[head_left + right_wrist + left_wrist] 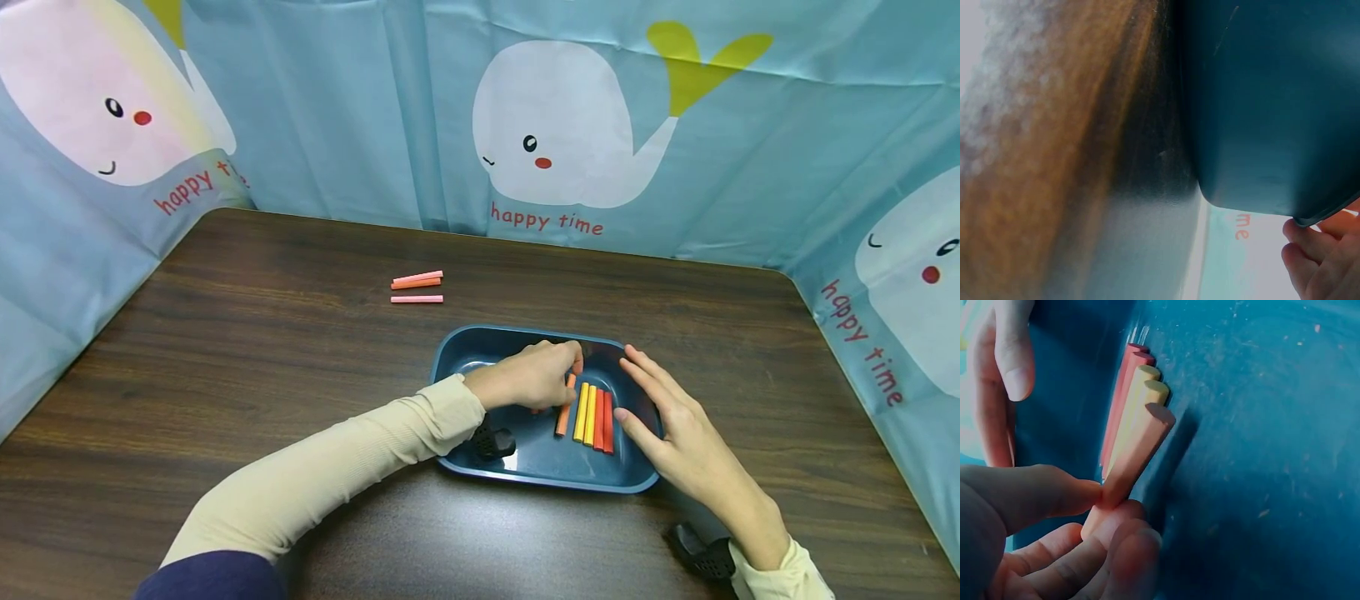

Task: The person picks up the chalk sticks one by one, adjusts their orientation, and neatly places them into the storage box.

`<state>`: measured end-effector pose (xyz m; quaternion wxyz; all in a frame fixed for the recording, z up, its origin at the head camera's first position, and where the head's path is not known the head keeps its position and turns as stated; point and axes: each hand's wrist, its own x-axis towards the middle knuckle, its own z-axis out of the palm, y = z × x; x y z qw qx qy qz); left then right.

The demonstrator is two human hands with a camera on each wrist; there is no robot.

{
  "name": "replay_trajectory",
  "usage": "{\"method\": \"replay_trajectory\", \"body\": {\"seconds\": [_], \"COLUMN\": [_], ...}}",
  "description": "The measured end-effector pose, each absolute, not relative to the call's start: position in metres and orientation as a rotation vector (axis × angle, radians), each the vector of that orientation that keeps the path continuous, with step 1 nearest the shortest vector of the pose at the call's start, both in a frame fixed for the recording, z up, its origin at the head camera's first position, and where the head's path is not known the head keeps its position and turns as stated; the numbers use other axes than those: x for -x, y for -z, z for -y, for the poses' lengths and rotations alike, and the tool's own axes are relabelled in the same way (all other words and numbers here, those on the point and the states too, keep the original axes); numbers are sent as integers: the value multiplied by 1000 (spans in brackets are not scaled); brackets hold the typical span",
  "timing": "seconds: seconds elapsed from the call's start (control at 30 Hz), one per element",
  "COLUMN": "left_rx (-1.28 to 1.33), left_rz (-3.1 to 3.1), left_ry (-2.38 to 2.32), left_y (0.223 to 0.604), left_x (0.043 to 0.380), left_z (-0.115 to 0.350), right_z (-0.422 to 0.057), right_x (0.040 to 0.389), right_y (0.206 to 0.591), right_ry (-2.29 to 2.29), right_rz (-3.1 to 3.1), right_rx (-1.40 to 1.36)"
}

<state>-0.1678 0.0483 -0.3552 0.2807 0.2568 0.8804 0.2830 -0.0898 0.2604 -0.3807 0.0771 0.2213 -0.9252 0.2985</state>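
My left hand (536, 371) reaches into a blue tray (540, 481) and pinches an orange chalk stick (562, 421) between thumb and fingers. In the left wrist view, that orange chalk (1141, 450) is tilted, its far end raised above its shadow. Beside it, two yellow chalk sticks (585, 414) and two red ones (603, 421) lie in a row on the tray floor. At the tray's right end, my right hand (678, 429) has its fingers extended over the rim, its thumb near the red chalk. The right wrist view shows its fingers (1319, 256) touching the rim.
On the brown table (300, 333) behind the tray lie two pink chalk sticks (417, 299) and an orange one (416, 284). A small orange-red bit shows under the left hand. A light blue curtain (375, 108) with printed whales borders the table at the back and sides.
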Motion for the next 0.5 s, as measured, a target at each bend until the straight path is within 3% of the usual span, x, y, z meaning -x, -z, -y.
{"method": "replay_trajectory", "body": {"seconds": [0.5], "left_rx": [-792], "left_rz": [-2377], "left_ry": [-793], "left_y": [351], "left_x": [170], "left_z": [-45], "right_z": [-261], "right_x": [91], "right_y": [382], "right_ry": [-906], "right_rz": [2751], "right_rx": [-683]}}
